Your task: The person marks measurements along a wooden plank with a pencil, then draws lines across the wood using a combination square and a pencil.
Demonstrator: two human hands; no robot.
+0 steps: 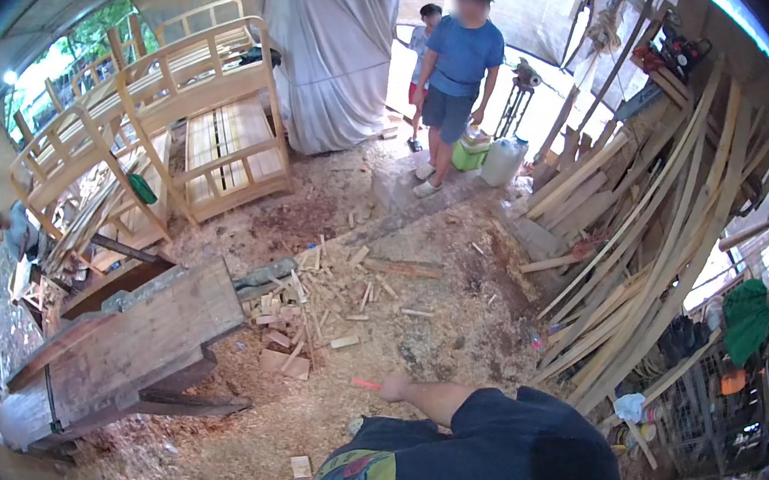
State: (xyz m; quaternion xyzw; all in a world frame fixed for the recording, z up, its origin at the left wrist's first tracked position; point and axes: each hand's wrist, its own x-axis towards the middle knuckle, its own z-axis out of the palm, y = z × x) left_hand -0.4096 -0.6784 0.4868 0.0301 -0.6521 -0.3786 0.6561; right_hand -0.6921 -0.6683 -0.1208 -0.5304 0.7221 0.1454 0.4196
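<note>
My right hand point(395, 389) reaches out from a dark sleeve at the lower middle. Its fingers are closed around a thin red stick-like object point(365, 383), which points to the left. Shavings and dirt cover the ground below the hand. A small pale wood block point(344, 341) lies just beyond it, and another block point(301, 466) lies nearer, at the lower left. My dark printed shirt point(467, 463) fills the bottom middle. My left hand does not show.
A heavy wooden workbench point(144, 338) stands left. Offcuts point(294, 321) lie scattered beyond my hand. Long wood strips point(675, 207) lean at right. Bunk-bed frames point(196, 81) stand at upper left. Two people point(468, 55) point(420, 46) are near a green container point(469, 152); another person point(15, 230) is far left.
</note>
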